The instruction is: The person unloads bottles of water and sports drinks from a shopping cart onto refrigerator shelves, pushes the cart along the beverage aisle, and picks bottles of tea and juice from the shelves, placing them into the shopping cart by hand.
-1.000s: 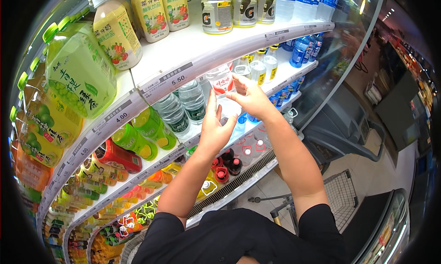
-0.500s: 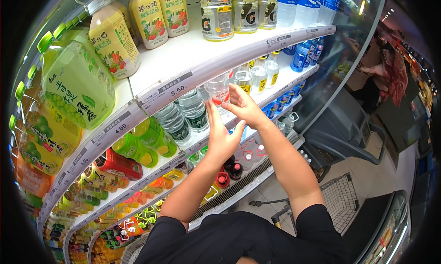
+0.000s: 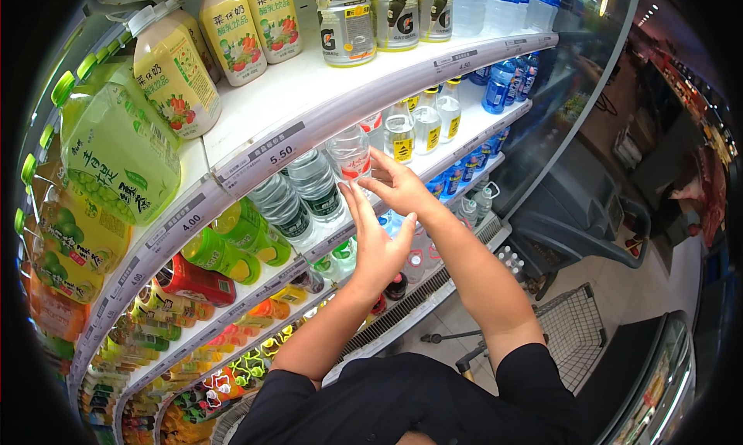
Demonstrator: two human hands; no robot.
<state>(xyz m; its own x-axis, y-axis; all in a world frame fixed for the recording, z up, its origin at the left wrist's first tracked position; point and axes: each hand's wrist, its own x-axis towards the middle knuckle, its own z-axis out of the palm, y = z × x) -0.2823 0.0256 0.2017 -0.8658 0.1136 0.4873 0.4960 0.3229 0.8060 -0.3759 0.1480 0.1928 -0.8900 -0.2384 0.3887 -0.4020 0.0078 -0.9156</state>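
A clear water bottle (image 3: 350,147) with a red-and-white label stands at the front of the second shelf, under the top shelf's edge. My right hand (image 3: 396,183) curls around its lower right side, fingers and thumb against it. Just below the bottle's base is my left hand (image 3: 381,244), its fingers stretched up and its thumb apart. The left fingertips are close to the base; whether they touch it is not clear. Left of this bottle stand clear bottles with dark green labels (image 3: 317,186). Clear bottles with yellow labels (image 3: 401,131) are on its right.
The top shelf's front edge (image 3: 325,120) with price strips overhangs the bottle. Large green-tea bottles (image 3: 120,147) and cream-coloured drink bottles (image 3: 174,73) stand on that shelf at left. A dark grey machine (image 3: 569,205) and a wire shopping cart (image 3: 569,333) are at right.
The whole view has shifted, moving shelves and bottles slightly left. My left hand has moved lower relative to the bottle, and my right hand stays at its right side.
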